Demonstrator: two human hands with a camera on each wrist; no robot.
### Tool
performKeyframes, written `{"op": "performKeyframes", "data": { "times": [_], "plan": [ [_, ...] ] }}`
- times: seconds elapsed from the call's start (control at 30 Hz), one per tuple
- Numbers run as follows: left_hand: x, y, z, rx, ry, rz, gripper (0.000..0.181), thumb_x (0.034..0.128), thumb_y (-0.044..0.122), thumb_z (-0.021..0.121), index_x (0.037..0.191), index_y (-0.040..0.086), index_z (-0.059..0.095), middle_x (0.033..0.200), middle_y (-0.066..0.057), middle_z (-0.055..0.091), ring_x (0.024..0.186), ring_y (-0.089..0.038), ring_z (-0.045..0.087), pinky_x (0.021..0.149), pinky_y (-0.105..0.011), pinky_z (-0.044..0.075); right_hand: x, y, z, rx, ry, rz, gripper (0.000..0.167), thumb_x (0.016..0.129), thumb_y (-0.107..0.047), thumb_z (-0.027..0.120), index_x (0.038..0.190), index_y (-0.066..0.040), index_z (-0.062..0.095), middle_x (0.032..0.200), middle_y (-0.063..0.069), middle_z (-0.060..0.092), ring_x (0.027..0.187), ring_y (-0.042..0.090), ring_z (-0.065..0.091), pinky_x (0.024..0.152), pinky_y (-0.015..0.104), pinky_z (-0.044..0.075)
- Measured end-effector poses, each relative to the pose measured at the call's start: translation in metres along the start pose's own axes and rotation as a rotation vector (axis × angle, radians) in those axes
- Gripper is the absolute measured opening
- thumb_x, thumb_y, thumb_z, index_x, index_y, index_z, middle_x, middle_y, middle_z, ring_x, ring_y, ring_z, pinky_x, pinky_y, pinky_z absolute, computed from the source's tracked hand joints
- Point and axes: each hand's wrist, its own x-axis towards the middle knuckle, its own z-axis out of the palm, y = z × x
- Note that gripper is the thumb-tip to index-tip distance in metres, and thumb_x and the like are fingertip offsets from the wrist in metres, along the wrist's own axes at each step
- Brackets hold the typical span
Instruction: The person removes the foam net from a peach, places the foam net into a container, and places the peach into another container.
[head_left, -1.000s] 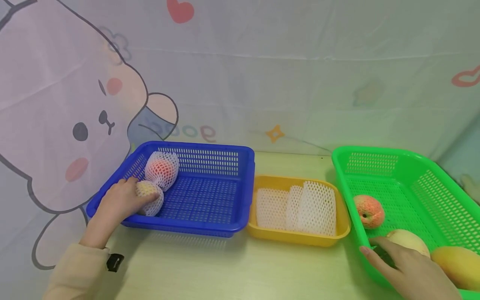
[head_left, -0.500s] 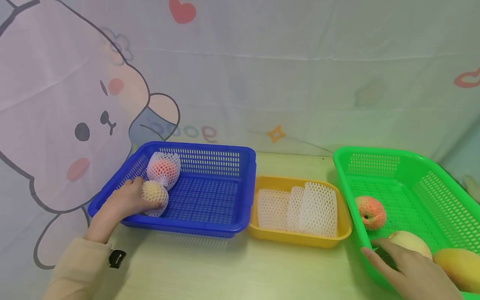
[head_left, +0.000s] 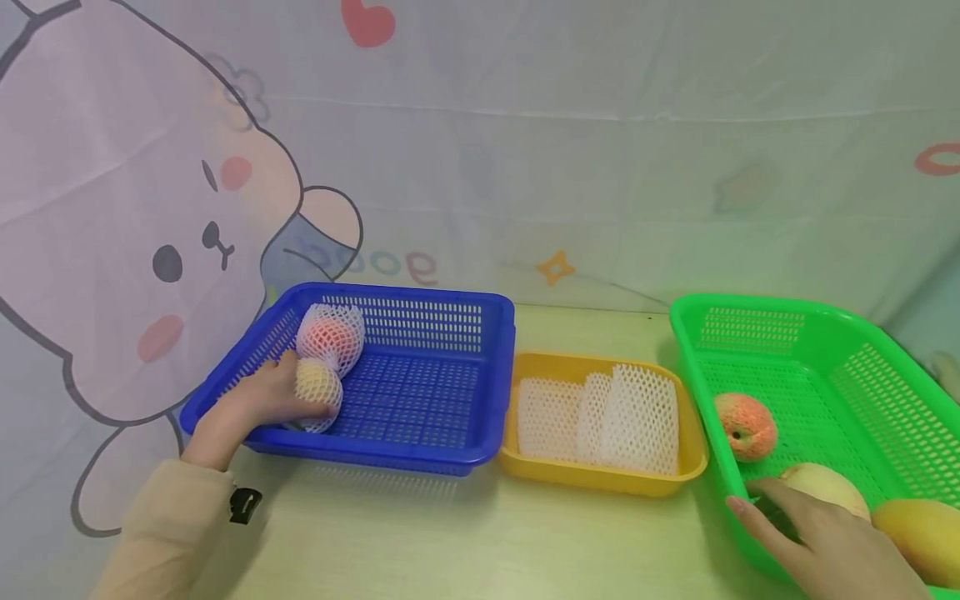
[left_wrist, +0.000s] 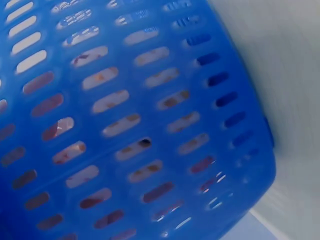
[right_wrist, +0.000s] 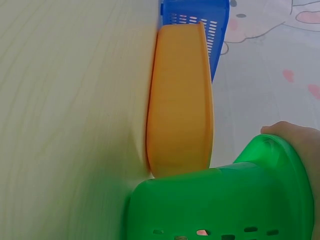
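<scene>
At the near left corner of the blue basket [head_left: 420,454], my left hand [head_left: 266,396] holds a pale yellow round fruit [head_left: 318,387] in a white foam net, thumb in front of it. Against it, farther back, lies a reddish net-wrapped fruit [head_left: 330,337]. My right hand [head_left: 825,533] is at the near left rim of the green basket [head_left: 810,312]. Something dark green shows between its thumb and fingers; I cannot tell what it is. Close by are a pale round fruit [head_left: 825,487], a yellow mango-like fruit [head_left: 922,537] and a peach-coloured fruit [head_left: 746,427].
Between the baskets stands a yellow tray [head_left: 600,482] with several white foam net sleeves [head_left: 637,417]. All of these stand on a pale wooden table [head_left: 480,533]. Behind hangs a printed cloth [head_left: 525,150]. The left wrist view shows mostly the blue basket's slotted wall [left_wrist: 125,115].
My left hand has shifted slightly right in the blue basket, and the pale yellow net-wrapped fruit with it. My right hand stays at the green basket.
</scene>
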Motion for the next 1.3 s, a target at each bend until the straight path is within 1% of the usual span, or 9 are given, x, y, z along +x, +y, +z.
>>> {"op": "performKeyframes", "data": {
  "times": [0.2, 0.43, 0.63, 0.7, 0.83, 0.9, 1.07, 1.17, 1.3],
  "plan": [
    [0.001, 0.001, 0.002, 0.011, 0.052, 0.015, 0.103, 0.0738, 0.050, 0.074, 0.136, -0.015, 0.024, 0.125, -0.043, 0.042, 0.112, -0.057, 0.047, 0.087, -0.067, 0.042, 0.000, 0.000, 0.000, -0.002, 0.010, -0.006, 0.064, 0.097, -0.058, 0.038, 0.129, -0.006, 0.057, 0.125, 0.022, 0.062, 0.100, 0.037, 0.065, 0.073, 0.055, 0.049],
    [0.002, 0.003, 0.004, 0.019, 0.085, 0.027, 0.101, 0.0730, 0.045, 0.075, 0.137, -0.015, 0.026, 0.129, -0.045, 0.039, 0.112, -0.058, 0.048, 0.087, -0.068, 0.042, 0.000, 0.001, 0.000, -0.004, 0.016, 0.000, 0.064, 0.097, -0.058, 0.038, 0.129, -0.007, 0.058, 0.125, 0.021, 0.063, 0.100, 0.037, 0.065, 0.073, 0.055, 0.049],
    [0.006, 0.001, 0.004, -0.016, 0.125, 0.041, 0.098, 0.0724, 0.050, 0.074, 0.135, -0.012, 0.031, 0.122, -0.038, 0.046, 0.104, -0.049, 0.053, 0.080, -0.062, 0.046, 0.000, 0.002, 0.000, -0.004, 0.003, 0.010, 0.066, 0.097, -0.059, 0.036, 0.130, -0.006, 0.057, 0.127, 0.022, 0.061, 0.101, 0.039, 0.065, 0.073, 0.055, 0.049],
    [0.006, 0.000, 0.004, -0.028, 0.129, 0.033, 0.100, 0.0721, 0.053, 0.074, 0.136, -0.011, 0.031, 0.123, -0.037, 0.047, 0.105, -0.048, 0.053, 0.080, -0.062, 0.046, -0.001, 0.002, 0.001, -0.001, 0.011, 0.007, 0.065, 0.097, -0.059, 0.037, 0.130, -0.007, 0.057, 0.127, 0.021, 0.061, 0.102, 0.039, 0.064, 0.074, 0.055, 0.049],
    [0.002, -0.001, 0.003, -0.037, 0.143, 0.016, 0.102, 0.0728, 0.055, 0.073, 0.138, -0.010, 0.030, 0.126, -0.037, 0.046, 0.108, -0.049, 0.052, 0.084, -0.067, 0.043, -0.001, 0.001, 0.002, 0.003, 0.020, -0.001, 0.064, 0.097, -0.059, 0.037, 0.130, -0.008, 0.057, 0.127, 0.019, 0.062, 0.104, 0.039, 0.064, 0.075, 0.055, 0.049],
    [0.001, -0.001, 0.003, -0.035, 0.152, 0.011, 0.104, 0.0731, 0.056, 0.072, 0.140, -0.010, 0.028, 0.130, -0.038, 0.043, 0.111, -0.051, 0.049, 0.087, -0.070, 0.041, 0.000, 0.000, 0.002, 0.002, 0.003, 0.003, 0.065, 0.097, -0.060, 0.036, 0.131, -0.008, 0.057, 0.127, 0.019, 0.062, 0.104, 0.039, 0.064, 0.075, 0.055, 0.049],
    [-0.002, 0.001, 0.003, -0.037, 0.182, 0.014, 0.105, 0.0728, 0.057, 0.072, 0.141, -0.009, 0.027, 0.135, -0.040, 0.038, 0.115, -0.054, 0.046, 0.089, -0.071, 0.039, 0.001, 0.000, 0.002, 0.005, -0.011, 0.007, 0.065, 0.097, -0.060, 0.036, 0.131, -0.008, 0.056, 0.127, 0.019, 0.062, 0.103, 0.038, 0.064, 0.076, 0.055, 0.049],
    [-0.004, 0.002, 0.002, -0.037, 0.189, 0.017, 0.106, 0.0727, 0.057, 0.072, 0.142, -0.009, 0.027, 0.138, -0.041, 0.035, 0.118, -0.056, 0.043, 0.091, -0.073, 0.037, 0.001, 0.000, 0.001, 0.006, -0.013, 0.006, 0.066, 0.097, -0.060, 0.036, 0.130, -0.007, 0.056, 0.126, 0.019, 0.063, 0.103, 0.037, 0.064, 0.076, 0.055, 0.049],
    [-0.007, 0.002, 0.001, -0.035, 0.201, 0.025, 0.103, 0.0728, 0.056, 0.073, 0.142, -0.007, 0.029, 0.137, -0.040, 0.036, 0.117, -0.055, 0.045, 0.088, -0.072, 0.039, 0.001, 0.000, 0.000, 0.004, -0.012, 0.006, 0.067, 0.097, -0.060, 0.035, 0.131, -0.006, 0.056, 0.127, 0.019, 0.062, 0.104, 0.038, 0.064, 0.076, 0.055, 0.049]
  ]
}}
